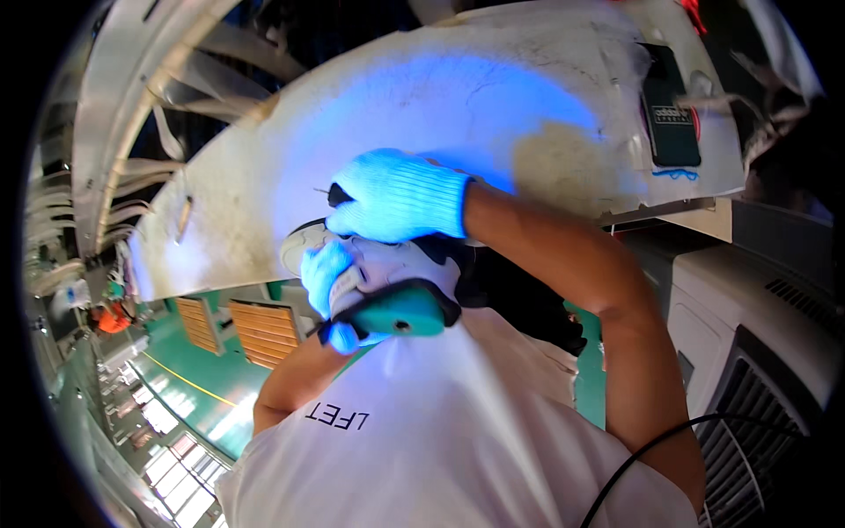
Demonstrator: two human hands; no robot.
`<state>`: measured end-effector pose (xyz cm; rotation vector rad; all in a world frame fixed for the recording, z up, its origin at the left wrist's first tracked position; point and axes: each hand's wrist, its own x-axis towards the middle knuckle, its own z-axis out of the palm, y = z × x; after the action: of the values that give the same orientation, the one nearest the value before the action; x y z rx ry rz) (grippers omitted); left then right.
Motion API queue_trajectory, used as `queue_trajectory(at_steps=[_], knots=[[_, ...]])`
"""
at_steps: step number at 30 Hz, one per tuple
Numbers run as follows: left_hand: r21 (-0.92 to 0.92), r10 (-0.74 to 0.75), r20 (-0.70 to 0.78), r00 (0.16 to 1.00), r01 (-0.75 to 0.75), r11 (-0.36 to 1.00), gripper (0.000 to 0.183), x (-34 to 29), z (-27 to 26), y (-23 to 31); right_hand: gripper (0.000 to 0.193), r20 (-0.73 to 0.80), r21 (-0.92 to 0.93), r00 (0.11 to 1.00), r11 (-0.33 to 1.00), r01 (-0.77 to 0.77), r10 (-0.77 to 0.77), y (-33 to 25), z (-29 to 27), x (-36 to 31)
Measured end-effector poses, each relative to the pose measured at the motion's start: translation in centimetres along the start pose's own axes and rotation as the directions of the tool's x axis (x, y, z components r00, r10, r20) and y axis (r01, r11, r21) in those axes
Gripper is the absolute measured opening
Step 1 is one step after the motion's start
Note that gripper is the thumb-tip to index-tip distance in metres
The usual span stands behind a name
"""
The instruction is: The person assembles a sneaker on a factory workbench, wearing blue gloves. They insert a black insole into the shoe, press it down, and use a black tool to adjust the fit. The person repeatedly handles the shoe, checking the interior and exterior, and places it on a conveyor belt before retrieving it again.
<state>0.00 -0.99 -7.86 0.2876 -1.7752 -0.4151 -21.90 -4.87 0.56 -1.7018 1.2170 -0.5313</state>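
Shirt (458,431) beside white-teal shoe (403,311)

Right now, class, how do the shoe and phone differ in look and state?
The shoe is mostly pale with a green part; the phone is mainly dark. The shoe is curved; the phone is flat and rectangular. The shoe is in the left hand; the phone lies on the worktop. Both have dark areas.

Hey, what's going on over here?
A person in gloves is handling a white shoe with a teal sole. The left hand grips the shoe, while the right hand, just beyond it, holds a small dark tool with a thin tip. Blue light falls on the worktable, where a dark phone-like object lies at the right.
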Motion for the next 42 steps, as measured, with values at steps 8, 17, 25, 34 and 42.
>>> queue_trajectory(at_steps=[8,17,25,34,42], knots=[[0.399,-0.469,0.515,0.718,0.283,0.872,0.148,10.4,0.0,3.9,0.052,-0.79,-0.145,0.611,0.952,-0.268,0.051,9.1,-7.2,-4.8],[0.595,-0.53,0.681,0.504,0.04,0.803,0.118,17.3,1.0,2.5,0.053,-0.785,-0.073,0.571,0.88,-0.469,0.239,9.1,-6.9,-9.6],[0.026,-0.766,-0.18,0.618,0.781,0.624,0.081,8.4,-4.6,-1.1,0.076,-0.874,0.219,0.446,0.976,0.005,0.194,3.9,-0.5,-12.0],[-0.7,-0.904,0.2,0.378,0.7,0.138,0.092,11.7,-5.6,-4.2,0.107,-0.828,0.236,0.561,0.891,0.388,-0.025,1.5,5.6,-6.8],[-0.293,-0.691,0.323,0.646,0.763,0.576,0.089,16.2,-5.4,-0.2,0.061,-0.589,0.316,0.806,0.899,0.302,-0.063,5.6,8.5,-9.6]])
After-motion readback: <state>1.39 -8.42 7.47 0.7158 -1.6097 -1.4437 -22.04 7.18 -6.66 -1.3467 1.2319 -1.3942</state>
